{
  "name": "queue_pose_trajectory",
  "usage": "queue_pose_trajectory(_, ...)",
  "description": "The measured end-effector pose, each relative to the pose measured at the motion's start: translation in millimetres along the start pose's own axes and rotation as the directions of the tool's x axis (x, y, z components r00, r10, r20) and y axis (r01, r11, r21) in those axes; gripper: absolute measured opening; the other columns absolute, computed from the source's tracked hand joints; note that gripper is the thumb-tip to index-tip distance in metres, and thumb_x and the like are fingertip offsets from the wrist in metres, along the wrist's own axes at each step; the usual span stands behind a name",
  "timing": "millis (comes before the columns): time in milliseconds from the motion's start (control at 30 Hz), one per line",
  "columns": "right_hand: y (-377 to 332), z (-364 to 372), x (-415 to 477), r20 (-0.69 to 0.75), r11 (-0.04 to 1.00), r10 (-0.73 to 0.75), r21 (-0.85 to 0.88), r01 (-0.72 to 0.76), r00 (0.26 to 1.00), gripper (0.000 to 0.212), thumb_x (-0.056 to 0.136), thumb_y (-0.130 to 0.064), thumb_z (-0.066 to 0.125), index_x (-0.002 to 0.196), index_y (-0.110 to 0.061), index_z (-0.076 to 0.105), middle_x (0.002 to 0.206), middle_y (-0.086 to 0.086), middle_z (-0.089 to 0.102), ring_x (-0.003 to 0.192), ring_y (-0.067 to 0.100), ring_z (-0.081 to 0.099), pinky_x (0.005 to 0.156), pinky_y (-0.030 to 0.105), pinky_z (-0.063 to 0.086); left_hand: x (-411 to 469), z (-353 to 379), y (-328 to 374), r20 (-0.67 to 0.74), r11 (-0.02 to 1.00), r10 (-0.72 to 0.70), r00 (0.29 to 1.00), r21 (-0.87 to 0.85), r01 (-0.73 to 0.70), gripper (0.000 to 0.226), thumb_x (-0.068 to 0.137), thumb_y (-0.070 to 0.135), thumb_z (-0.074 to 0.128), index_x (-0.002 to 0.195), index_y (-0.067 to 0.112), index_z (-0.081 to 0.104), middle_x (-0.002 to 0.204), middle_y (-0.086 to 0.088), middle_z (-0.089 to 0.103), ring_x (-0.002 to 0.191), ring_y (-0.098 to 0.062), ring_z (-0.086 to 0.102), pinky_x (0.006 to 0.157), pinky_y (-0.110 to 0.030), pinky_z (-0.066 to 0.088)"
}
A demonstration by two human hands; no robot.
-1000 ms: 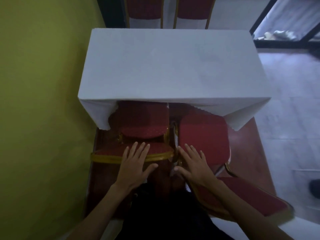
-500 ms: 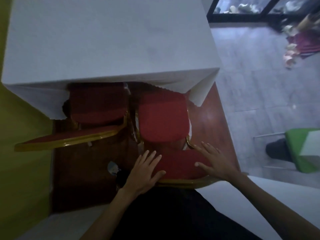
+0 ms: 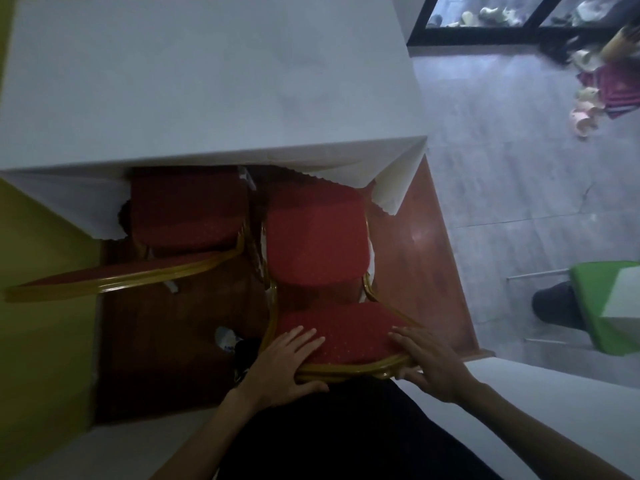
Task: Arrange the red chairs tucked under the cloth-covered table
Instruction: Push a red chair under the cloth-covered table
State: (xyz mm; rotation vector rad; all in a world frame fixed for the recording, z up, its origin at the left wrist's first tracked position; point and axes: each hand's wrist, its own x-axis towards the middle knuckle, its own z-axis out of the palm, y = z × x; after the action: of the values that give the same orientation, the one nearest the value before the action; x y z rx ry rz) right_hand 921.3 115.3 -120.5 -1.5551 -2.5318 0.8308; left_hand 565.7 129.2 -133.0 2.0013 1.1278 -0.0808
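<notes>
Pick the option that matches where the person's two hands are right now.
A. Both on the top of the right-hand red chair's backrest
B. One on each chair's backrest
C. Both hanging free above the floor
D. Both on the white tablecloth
A: the left hand and the right hand both grip the gold-framed top of the right-hand red padded chair's backrest; the other red chair is untouched.

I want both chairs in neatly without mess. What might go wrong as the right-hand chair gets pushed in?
The hanging tablecloth corner sits beside the right chair; the seat may snag and drag it. The chair stands close to the left chair, so the gold frames may scrape. Both hands, left hand and right hand, grip the backrest top, so it may skew.
</notes>
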Motion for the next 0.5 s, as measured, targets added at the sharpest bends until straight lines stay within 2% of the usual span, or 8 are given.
queue_pose_trajectory(100, 4, 6, 1, -0.066, 0.999, -0.031, -0.044, 0.029, 0.997, 0.075, 0.089, -0.072, 0.041, 0.139, -0.016, 0.048, 0.135, 0.005, 0.061, 0.12, 0.022, 0.057, 0.097, 0.044, 0.049, 1, 0, -1, -0.018, 1.0, 0.011, 1.0, 0.021, -0.011, 0.094, 0.078, 0.088, 0.04, 0.153, 0.034, 0.026, 0.159, 0.01, 0.024, 0.148, -0.012, 0.015, 0.12, -0.036, 0.017)
queue_pose_trajectory(200, 8, 8, 6, -0.072, 0.995, -0.059, -0.087, 0.053, 0.996, 0.08, 0.087, -0.076, 0.039, 0.134, -0.012, 0.051, 0.129, 0.008, 0.065, 0.116, 0.022, 0.059, 0.093, 0.041, 0.05, 5, -2, 2, -0.047, 0.999, 0.02, 0.999, 0.029, -0.018, 0.095, 0.078, 0.087, 0.043, 0.151, 0.029, 0.034, 0.156, 0.007, 0.035, 0.146, -0.015, 0.025, 0.118, -0.039, 0.025)
queue_pose_trajectory(367, 16, 4, 17, -0.083, 0.993, -0.069, -0.101, 0.061, 0.994, 0.08, 0.081, -0.073, 0.05, 0.132, -0.012, 0.052, 0.13, 0.007, 0.064, 0.116, 0.024, 0.061, 0.092, 0.045, 0.054, 15, -16, -1, -0.001, 0.999, -0.013, 1.0, 0.036, 0.013, 0.1, 0.077, 0.09, 0.037, 0.156, 0.031, 0.017, 0.16, 0.013, 0.018, 0.149, -0.008, 0.008, 0.118, -0.026, 0.002)
queue_pose_trajectory(500, 17, -4, 39, -0.1, 0.994, -0.083, -0.084, 0.075, 0.991, 0.078, 0.089, -0.074, 0.037, 0.13, -0.01, 0.052, 0.129, 0.009, 0.064, 0.113, 0.025, 0.062, 0.091, 0.043, 0.053, 22, -29, -7, -0.035, 0.999, -0.037, 0.999, -0.006, 0.037, 0.098, 0.08, 0.086, 0.04, 0.156, 0.028, 0.019, 0.16, 0.009, 0.024, 0.147, -0.007, 0.01, 0.12, -0.029, 0.011)
